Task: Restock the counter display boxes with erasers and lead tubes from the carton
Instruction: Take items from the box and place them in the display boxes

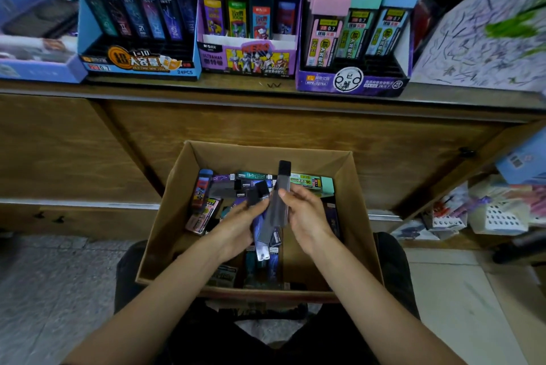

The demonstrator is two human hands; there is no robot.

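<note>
Lead tubes are held over the open carton (165, 217), below the counter (266, 87) display boxes.

On the counter, a blue display box (88, 39) of dark tubes is stood at the left, a purple cartoon box (206, 61) with four coloured cases beside it, then a purple box (307, 81) of pink-, green- and blue-capped tubes, and a scribbled sheet (487, 39) is leaned at the far right. Lower down, the carton is set against the wooden cabinet front (88, 143). Within it, the left hand (236, 225) is curled round a small bundle of dark tubes (261, 237). Touching that bundle, a grey tube (282, 184) is pinched nearly upright by the right hand (307, 217), thumb pressed on its face. The loose tubes (204, 190) in the carton are partly hidden by both hands.
</note>
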